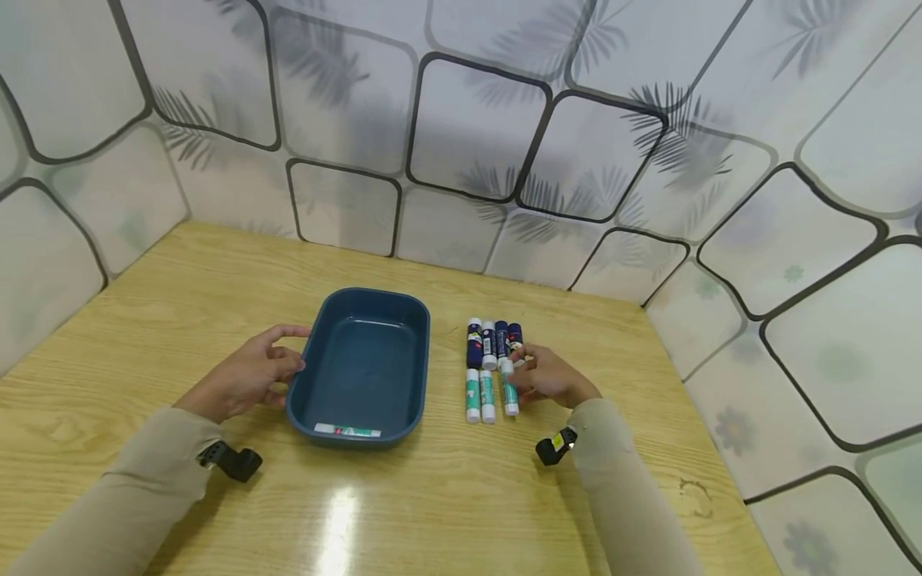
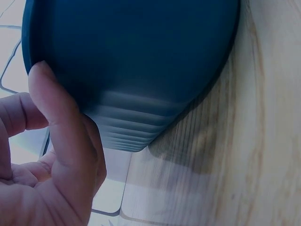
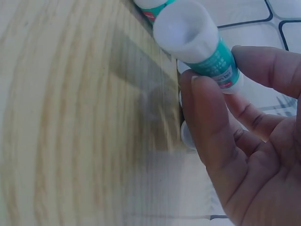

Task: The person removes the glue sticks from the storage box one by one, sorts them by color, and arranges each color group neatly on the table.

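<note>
My right hand (image 1: 549,376) pinches a white-and-green glue stick (image 1: 510,392) between thumb and fingers. In the right wrist view this glue stick (image 3: 214,59) is tilted, its white end towards the camera, above the wooden surface. Two similar green-labelled glue sticks (image 1: 479,395) lie to its left, and a row of several dark blue and white sticks (image 1: 495,344) lies just beyond. At the left side of a dark blue rectangular basin (image 1: 425,352), my left hand (image 1: 252,372) touches the rim with loosely bent fingers. Inside the basin, one glue stick (image 1: 347,430) lies along the near wall.
Everything stands on a light wooden table (image 1: 446,504). Patterned wall covering (image 1: 475,128) closes off the back and both sides. Each wrist carries a small black camera, such as the one at my left wrist (image 1: 234,462).
</note>
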`<state>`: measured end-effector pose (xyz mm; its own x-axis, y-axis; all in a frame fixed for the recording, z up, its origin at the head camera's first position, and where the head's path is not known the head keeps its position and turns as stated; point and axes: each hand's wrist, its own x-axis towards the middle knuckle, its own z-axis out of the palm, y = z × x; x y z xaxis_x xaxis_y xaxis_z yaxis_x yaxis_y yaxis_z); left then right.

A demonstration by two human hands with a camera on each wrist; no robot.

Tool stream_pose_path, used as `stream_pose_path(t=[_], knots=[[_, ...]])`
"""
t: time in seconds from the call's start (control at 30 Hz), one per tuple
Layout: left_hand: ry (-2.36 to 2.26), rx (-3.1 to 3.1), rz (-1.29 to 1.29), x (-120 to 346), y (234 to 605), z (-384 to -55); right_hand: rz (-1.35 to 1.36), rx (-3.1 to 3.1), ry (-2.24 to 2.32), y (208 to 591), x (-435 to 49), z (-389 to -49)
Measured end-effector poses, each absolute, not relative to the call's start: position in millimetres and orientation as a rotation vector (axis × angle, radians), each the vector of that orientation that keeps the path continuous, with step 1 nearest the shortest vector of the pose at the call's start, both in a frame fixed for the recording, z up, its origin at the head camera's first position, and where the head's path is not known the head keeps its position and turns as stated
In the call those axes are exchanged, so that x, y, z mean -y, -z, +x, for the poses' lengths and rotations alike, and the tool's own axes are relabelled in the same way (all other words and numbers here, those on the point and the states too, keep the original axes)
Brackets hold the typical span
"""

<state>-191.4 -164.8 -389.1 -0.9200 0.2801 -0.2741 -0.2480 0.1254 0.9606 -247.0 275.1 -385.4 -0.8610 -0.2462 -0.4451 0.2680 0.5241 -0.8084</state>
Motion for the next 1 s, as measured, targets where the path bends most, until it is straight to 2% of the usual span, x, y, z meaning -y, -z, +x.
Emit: stream_pose_path(t=[0.33,1.0], knots=[[-1.835,-2.018,0.024,166.6,392.6,-186.9,-0.016,-2.238,1.283,396.8,-273.1,-244.3],[-1.867,-2.004,0.044,163.2,388.6,-190.7,0.013,-2.266,1.28,396.4,-270.9,-244.9]])
